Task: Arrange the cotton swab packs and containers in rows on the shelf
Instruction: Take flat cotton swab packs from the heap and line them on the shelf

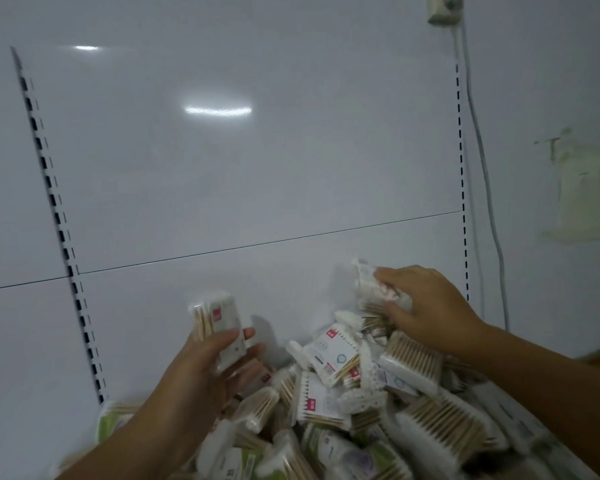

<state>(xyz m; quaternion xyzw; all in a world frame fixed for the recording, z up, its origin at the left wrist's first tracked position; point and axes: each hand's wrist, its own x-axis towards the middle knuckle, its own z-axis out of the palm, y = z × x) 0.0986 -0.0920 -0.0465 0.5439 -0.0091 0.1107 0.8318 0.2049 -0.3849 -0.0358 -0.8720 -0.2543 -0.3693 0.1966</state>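
Hands: two are seen, the left hand (208, 368) and the right hand (433, 306); both are reached forward over the stock
Packs held: two are counted, one in each hand
Left grip: a clear pack (217, 323) is pinched between the thumb and the curled fingers; it is held above the left edge of the pile, in front of the back panel (222, 168)
Right grip: a second pack (371, 285) is clasped at the far right top of the pile, with the fingers curled over it; it is blurred
Pile: a loose pile (343, 393) of cotton swab packs is heaped at the foot of the back panel; the packs are overlapped and cannot be counted exactly; no rows are formed
Labels: a small red square is carried on the left-held pack and on several packs in the pile; the writing cannot be read; green labels are seen on a few packs at the lower left
Axis, left-held pack: the long axis is kept near upright, leaned slightly left; the wooden sticks run up and down, with the cotton tips at the top
Axis, pile: the packs are pointed in mixed directions, most laid flat or tilted
Fittings: two slotted uprights (59, 220) are counted, one at each side of the panel; a cable (482, 150) is hung from a socket (442, 8) at the upper right
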